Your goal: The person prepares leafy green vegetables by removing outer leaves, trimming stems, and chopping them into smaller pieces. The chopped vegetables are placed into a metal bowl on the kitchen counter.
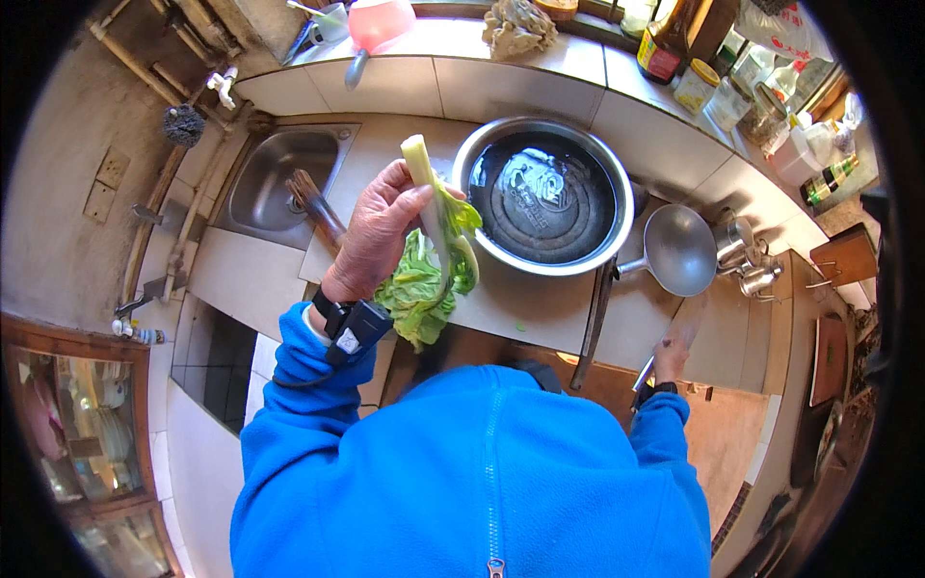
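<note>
My left hand (376, 231) grips a leafy green vegetable (459, 242) near its pale, thick stalk end, which points up and away from me. Its wilted-looking leaves hang beside and below my wrist, over the counter's front edge. Further right, my right hand (670, 357) is closed around what looks like a knife (686, 318); the blade is blurred and part of the tool is hidden by the hand. Between and beyond the hands, a wide steel basin (538, 270) of water rests on the tiled counter.
A metal ladle-like wok scoop (679, 249) lies right of the basin, near steel pots (759, 278). A dark flat bar (597, 325) sticks out over the counter edge. At left, a bundle of thin sticks (316, 208) leans over the steel sink (246, 180). Jars (697, 87) line the sill.
</note>
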The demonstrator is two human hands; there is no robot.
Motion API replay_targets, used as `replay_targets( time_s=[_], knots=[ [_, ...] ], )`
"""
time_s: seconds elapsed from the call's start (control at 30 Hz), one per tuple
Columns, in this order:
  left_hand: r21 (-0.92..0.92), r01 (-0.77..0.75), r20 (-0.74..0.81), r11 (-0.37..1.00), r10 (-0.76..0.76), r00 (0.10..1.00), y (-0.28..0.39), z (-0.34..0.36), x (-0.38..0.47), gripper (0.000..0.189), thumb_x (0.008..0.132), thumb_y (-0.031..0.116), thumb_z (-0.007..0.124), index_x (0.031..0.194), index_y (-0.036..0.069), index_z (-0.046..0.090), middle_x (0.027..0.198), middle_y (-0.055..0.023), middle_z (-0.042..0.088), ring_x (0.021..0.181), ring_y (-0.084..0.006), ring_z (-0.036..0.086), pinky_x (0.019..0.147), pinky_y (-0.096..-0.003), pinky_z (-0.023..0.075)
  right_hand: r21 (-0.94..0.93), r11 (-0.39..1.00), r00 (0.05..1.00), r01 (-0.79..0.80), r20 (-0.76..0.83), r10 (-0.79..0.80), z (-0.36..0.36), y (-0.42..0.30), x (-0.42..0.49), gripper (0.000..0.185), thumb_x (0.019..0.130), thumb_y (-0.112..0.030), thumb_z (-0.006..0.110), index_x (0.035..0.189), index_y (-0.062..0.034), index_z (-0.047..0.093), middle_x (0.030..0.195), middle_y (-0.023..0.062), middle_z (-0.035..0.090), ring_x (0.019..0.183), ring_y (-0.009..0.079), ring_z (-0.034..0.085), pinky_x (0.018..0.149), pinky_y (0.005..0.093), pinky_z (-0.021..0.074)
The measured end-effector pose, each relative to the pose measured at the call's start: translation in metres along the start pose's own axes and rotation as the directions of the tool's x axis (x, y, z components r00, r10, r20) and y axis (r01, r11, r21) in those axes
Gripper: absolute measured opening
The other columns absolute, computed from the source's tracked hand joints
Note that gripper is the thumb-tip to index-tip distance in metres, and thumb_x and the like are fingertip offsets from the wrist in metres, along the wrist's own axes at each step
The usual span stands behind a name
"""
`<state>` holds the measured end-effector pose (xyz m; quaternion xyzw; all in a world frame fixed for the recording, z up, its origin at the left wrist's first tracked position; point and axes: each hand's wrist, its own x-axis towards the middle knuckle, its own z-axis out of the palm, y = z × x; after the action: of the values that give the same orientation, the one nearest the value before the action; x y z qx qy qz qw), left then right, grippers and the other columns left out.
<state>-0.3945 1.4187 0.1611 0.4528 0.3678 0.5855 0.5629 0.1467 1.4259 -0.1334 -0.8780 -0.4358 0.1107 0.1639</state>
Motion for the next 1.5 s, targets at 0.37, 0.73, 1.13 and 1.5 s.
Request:
replay_targets(
  time_s=[0.37,0.73,1.13,1.5],
  knots=[
    [-0.137,0.093,0.091,0.986,-0.081,0.993,0.007,0.005,0.01,0.034,0.095,0.022,0.057,0.123,0.004,0.051,0.1,-0.0118,0.065,0.096,-0.0206,0.065,0.084,-0.0357,0.0552,0.941,0.224,0.354,0.255,0.125,-0.927,-0.144,-0.292,-0.172,0.03,0.097,-0.011,0.051,0.126,-0.001,0.052,0.112,0.0072,0.06,0.107,0.0156,0.055,0.096,0.0294,0.043],
    [-0.042,-0.086,0.01,0.995,0.087,0.996,0.029,-0.049,0.015,0.022,0.098,0.021,0.051,0.111,0.004,0.056,0.097,-0.0099,0.068,0.087,-0.0155,0.065,0.079,-0.0272,0.051,0.912,0.4,0.024,-0.094,0.404,-0.914,-0.097,-0.376,-0.223,0.025,0.096,-0.018,0.058,0.114,-0.0007,0.057,0.097,0.0002,0.06,0.09,0.0065,0.055,0.081,0.0247,0.0471],
    [0.014,-0.313,-0.129,0.95,0.312,0.941,0.086,-0.072,0.033,0.02,0.102,0.02,0.042,0.11,0.004,0.05,0.085,-0.0091,0.058,0.072,-0.0222,0.061,0.075,-0.0369,0.054,0.907,0.392,0.141,0.154,0.373,-0.917,-0.082,-0.37,-0.233,0.023,0.1,-0.017,0.047,0.114,-0.004,0.06,0.076,-0.0005,0.055,0.066,0.0101,0.051,0.061,0.0266,0.0449],
    [-0.027,-0.386,0.028,0.922,0.387,0.922,0.082,0.015,-0.003,0.021,0.102,0.025,0.043,0.11,0.007,0.048,0.077,-0.0052,0.051,0.058,-0.0116,0.049,0.056,-0.0262,0.0423,0.766,0.44,0.242,-0.469,0.59,-0.77,-0.04,-0.354,-0.233,0.022,0.099,-0.014,0.04,0.099,-0.0054,0.06,0.058,-0.0059,0.04,0.051,0.0039,0.037,0.045,0.0191,0.0289]
  ],
)
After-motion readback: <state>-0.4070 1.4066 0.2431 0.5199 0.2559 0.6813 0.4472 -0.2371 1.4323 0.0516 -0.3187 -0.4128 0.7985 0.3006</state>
